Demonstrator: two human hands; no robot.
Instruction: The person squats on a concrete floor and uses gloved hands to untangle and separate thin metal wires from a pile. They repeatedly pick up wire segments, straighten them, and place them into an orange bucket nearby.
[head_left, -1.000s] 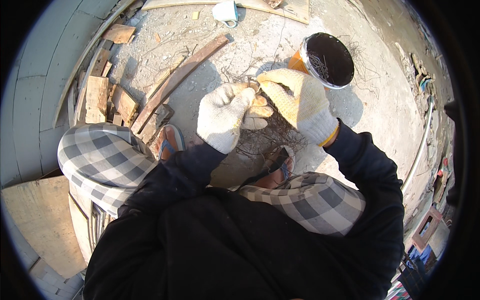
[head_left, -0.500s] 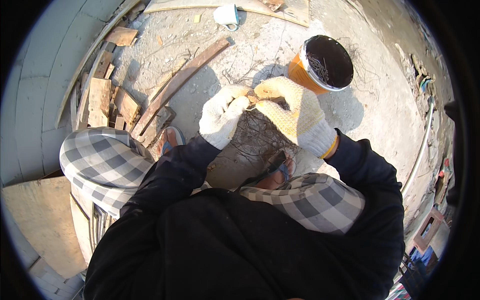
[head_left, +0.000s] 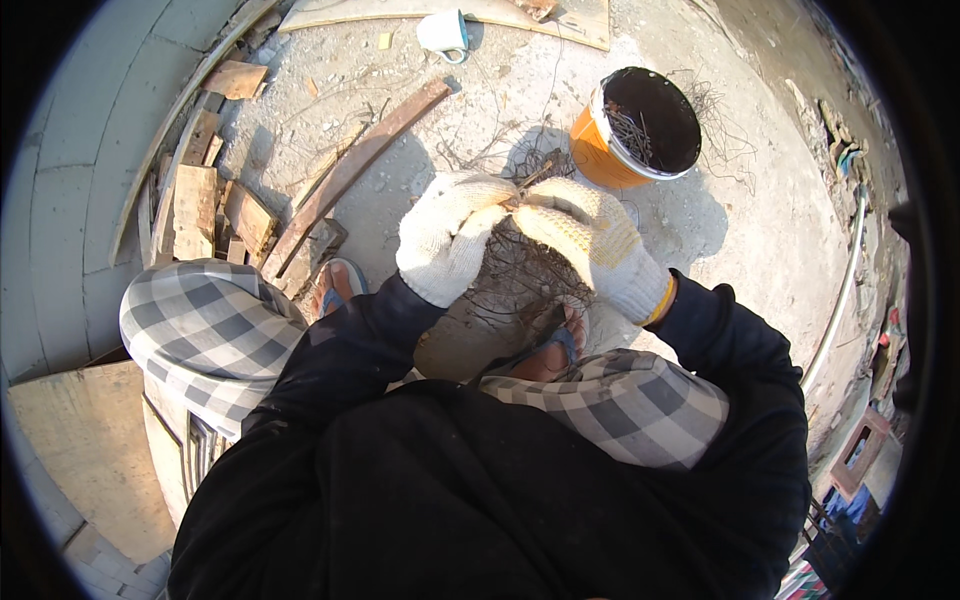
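Both my hands wear white knit gloves and meet over the concrete ground in front of my knees. My left hand (head_left: pixel 447 240) and my right hand (head_left: pixel 590 240) pinch together the top of a tangled bundle of thin dark wires (head_left: pixel 520 275) that hangs down between them. A short rusty piece (head_left: pixel 535 172) sticks up from where the fingers meet. An orange bucket (head_left: pixel 640 128) with a dark inside and a few wires in it stands just beyond my right hand.
A long wooden plank (head_left: pixel 350 175) lies to the left, with wood offcuts (head_left: pixel 200 195) stacked beside a grey curved wall (head_left: pixel 70 200). A white cup (head_left: pixel 443 32) lies at the top by a board (head_left: pixel 460 12). Loose wire (head_left: pixel 715 110) trails around the bucket. A white pipe (head_left: pixel 835 300) runs along the right.
Both hands have moved closer together and lowered slightly toward me, now gathering the wire bundle at its top. The bucket has not moved.
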